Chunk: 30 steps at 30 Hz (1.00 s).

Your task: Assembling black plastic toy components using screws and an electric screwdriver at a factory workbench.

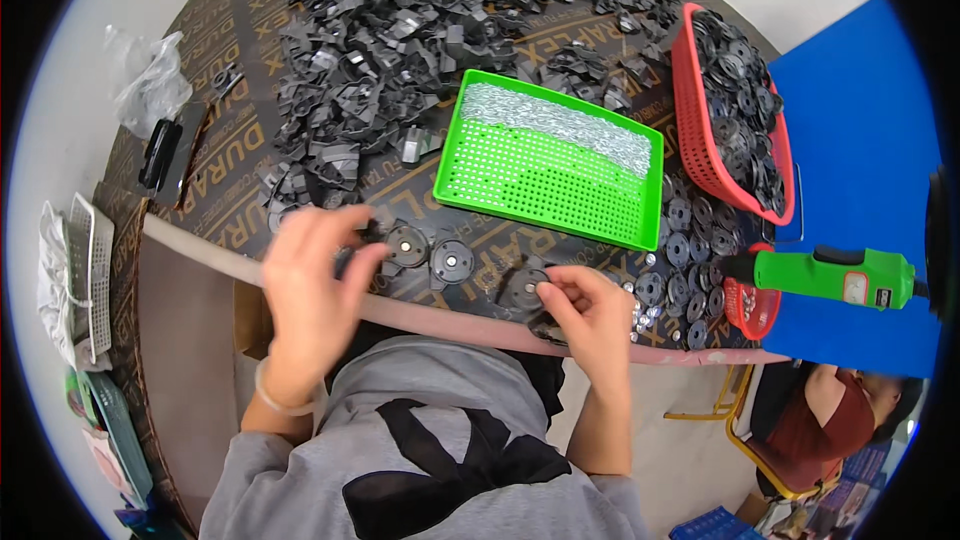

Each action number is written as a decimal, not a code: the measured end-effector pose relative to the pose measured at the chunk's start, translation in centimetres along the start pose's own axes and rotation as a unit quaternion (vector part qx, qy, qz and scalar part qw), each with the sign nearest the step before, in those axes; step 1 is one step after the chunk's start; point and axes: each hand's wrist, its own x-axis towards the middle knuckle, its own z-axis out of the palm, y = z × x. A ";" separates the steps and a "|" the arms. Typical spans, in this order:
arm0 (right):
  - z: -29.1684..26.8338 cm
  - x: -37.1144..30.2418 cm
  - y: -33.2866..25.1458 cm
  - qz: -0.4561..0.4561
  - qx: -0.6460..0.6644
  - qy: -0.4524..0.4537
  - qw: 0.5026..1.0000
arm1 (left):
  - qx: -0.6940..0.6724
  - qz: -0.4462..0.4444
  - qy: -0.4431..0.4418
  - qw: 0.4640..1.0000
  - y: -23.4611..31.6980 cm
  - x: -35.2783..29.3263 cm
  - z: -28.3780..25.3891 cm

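Note:
My left hand (315,285) hovers over the table's near edge, slightly blurred. Its thumb and forefinger stand apart, with dark plastic parts behind the gap. Just right of it lie a round black part with a metal-coloured face (407,246) and a second round part (452,261) with a bright centre. My right hand (596,318) has thumb and fingers closed at the right edge of another round black part (526,287), near the table edge. Whether a smaller piece sits between those fingertips is hidden. Beyond both hands, a green perforated tray (540,202) contains many small silver pins (560,120).
Black plastic parts (390,50) are heaped across the far table. At right are a red basket (700,140) of round black parts, loose black discs (690,240), a small red basket (762,315) and a green electric screwdriver (840,277). Another person (830,420) sits at lower right.

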 end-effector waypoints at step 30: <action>-5.4 -4.6 0.9 0.018 -0.267 0.207 0.941 | -0.328 0.178 -0.184 0.909 5.1 -0.9 4.3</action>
